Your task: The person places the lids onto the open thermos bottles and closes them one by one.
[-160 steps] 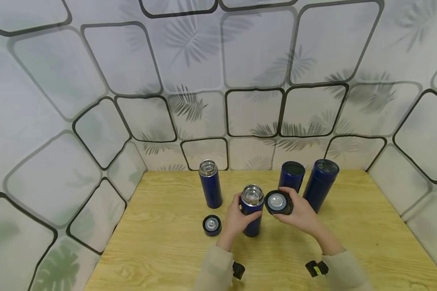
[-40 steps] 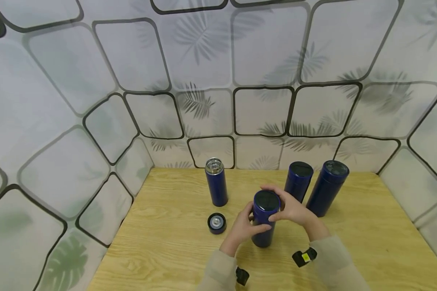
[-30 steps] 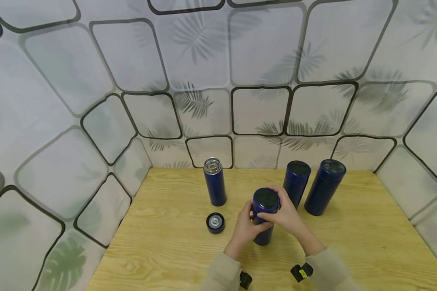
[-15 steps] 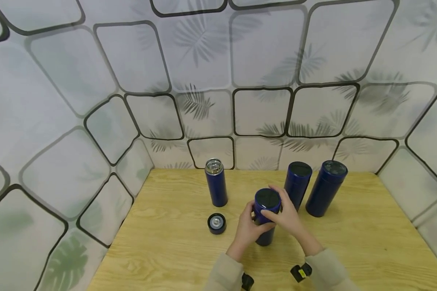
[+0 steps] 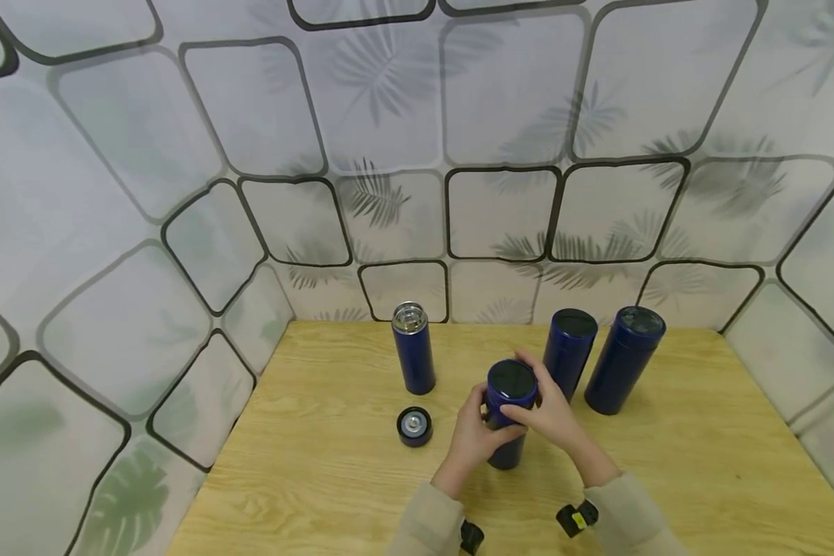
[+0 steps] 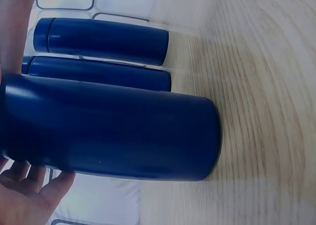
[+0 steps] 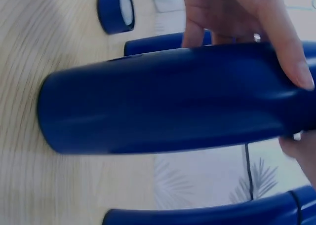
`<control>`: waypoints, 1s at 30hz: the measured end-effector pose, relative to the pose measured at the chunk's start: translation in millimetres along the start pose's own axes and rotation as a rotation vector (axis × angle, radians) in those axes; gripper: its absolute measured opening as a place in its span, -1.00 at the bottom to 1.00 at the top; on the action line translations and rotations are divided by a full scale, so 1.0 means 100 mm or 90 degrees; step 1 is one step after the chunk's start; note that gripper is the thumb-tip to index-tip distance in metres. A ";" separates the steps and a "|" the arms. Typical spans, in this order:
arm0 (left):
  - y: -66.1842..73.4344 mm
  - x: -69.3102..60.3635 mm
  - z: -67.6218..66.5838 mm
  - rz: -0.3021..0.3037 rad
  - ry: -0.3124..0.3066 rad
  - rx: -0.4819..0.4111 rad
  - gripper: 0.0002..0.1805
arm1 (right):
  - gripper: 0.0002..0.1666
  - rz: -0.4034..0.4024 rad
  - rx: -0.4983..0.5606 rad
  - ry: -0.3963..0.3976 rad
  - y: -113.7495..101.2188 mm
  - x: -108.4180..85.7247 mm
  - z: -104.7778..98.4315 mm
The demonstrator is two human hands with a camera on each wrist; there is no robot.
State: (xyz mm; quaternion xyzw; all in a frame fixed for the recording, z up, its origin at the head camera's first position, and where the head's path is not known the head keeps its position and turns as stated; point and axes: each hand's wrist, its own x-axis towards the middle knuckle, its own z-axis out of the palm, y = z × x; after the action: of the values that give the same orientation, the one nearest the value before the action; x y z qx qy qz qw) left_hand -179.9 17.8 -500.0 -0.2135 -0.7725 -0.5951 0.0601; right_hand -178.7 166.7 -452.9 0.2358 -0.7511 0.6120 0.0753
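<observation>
A dark blue thermos bottle (image 5: 506,454) stands upright on the wooden table, a lid (image 5: 512,380) with a dark glossy top seated on its mouth. My left hand (image 5: 470,439) grips the upper body from the left. The right hand (image 5: 554,413) grips the lid from the right, thumb in front and fingers behind. In the left wrist view the thermos body (image 6: 118,129) fills the middle. Left of the hands, an uncapped thermos (image 5: 415,359) shows its steel mouth. A loose lid (image 5: 414,427) lies underside up in front of it.
Two capped blue thermoses stand behind and right of my hands: one closer (image 5: 568,355), the other a bit farther right (image 5: 624,363). A patterned cloth wall (image 5: 500,212) encloses the wooden table (image 5: 306,463) at the back and sides.
Earlier the lid was in my right hand beside the open thermos; now it sits on the mouth. Over the last second the right hand's grip turned around the lid, then stayed nearly still.
</observation>
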 end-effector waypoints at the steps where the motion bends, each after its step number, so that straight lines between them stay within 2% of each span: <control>1: 0.00 0.00 0.00 -0.006 -0.005 -0.004 -0.31 | -0.09 -0.020 0.024 -0.016 0.01 -0.01 -0.02; 3: 0.01 -0.01 0.00 -0.014 -0.010 -0.009 -0.30 | -0.12 -0.045 0.078 -0.045 0.02 -0.01 -0.05; 5: 0.01 -0.02 0.00 -0.015 -0.009 -0.010 -0.30 | -0.12 -0.037 0.083 -0.046 0.02 -0.01 -0.06; 10: 0.01 -0.02 0.00 0.001 0.001 0.000 -0.30 | -0.07 0.046 0.040 -0.009 -0.06 -0.01 -0.02; 12: 0.01 -0.02 0.00 0.001 0.001 0.004 -0.30 | -0.06 0.063 0.032 0.001 -0.08 -0.01 0.00; 16: 0.01 -0.02 -0.01 -0.013 -0.009 0.001 -0.29 | -0.08 0.031 0.018 -0.006 -0.06 -0.02 -0.01; 20: -0.01 -0.03 -0.02 -0.018 -0.025 -0.004 -0.29 | -0.13 -0.040 0.068 -0.049 -0.01 -0.03 -0.06; 22: -0.01 -0.03 -0.02 -0.016 -0.028 -0.006 -0.28 | -0.14 -0.057 0.101 -0.067 0.01 -0.03 -0.07; 26: -0.01 -0.03 -0.02 -0.015 -0.019 -0.012 -0.27 | -0.15 -0.047 0.096 -0.057 0.02 -0.03 -0.07; 30: -0.01 -0.02 -0.02 -0.016 -0.006 -0.008 -0.29 | -0.14 -0.020 0.065 -0.022 -0.01 -0.02 -0.04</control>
State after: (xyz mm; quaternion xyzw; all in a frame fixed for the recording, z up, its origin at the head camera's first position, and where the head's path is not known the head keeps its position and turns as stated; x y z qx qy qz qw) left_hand -178.4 15.2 -501.1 -0.2073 -0.7716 -0.5995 0.0476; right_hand -177.2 170.6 -452.3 0.2617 -0.7164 0.6440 0.0597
